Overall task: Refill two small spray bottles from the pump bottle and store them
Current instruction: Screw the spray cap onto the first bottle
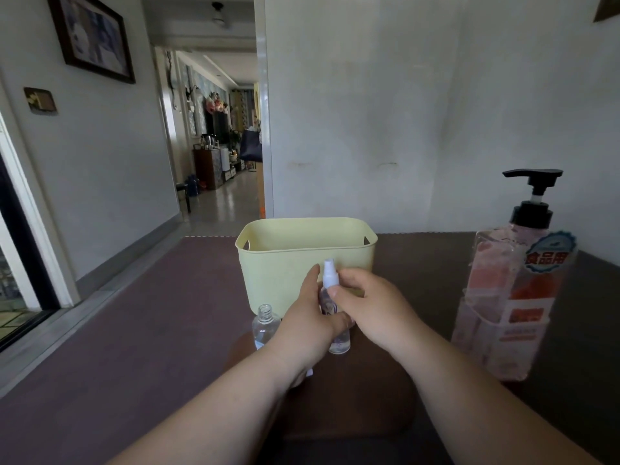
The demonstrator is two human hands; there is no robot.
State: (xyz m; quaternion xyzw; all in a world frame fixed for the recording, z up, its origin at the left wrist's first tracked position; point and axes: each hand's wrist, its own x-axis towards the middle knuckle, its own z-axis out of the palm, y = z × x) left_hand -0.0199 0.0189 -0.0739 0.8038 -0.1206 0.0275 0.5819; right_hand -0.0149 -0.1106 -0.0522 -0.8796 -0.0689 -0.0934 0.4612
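Head view: the left hand (307, 318) grips the small clear plastic spray bottle (339, 344) round its middle, thumb curled across the front and forefinger lying up along the side. The bottle is upright, with its base at or just above the dark brown table (151, 330); contact can't be told. The right hand (374, 307) pinches the bottle's white spray head (329, 271) between thumb and curled fingers.

Just left of the held bottle stands a second small clear bottle with open neck (266, 325), uncapped and upright on the table, partly hidden by the left hand. A small white item (309, 372) peeks from under the left wrist; what it is can't be told.

A pale yellow plastic basket with handle slots (285, 270) sits directly behind both hands. A large clear pump bottle with black pump and pink label (513, 297) stands at the right, well apart from the hands, untouched. Behind are a white wall and a hallway opening.
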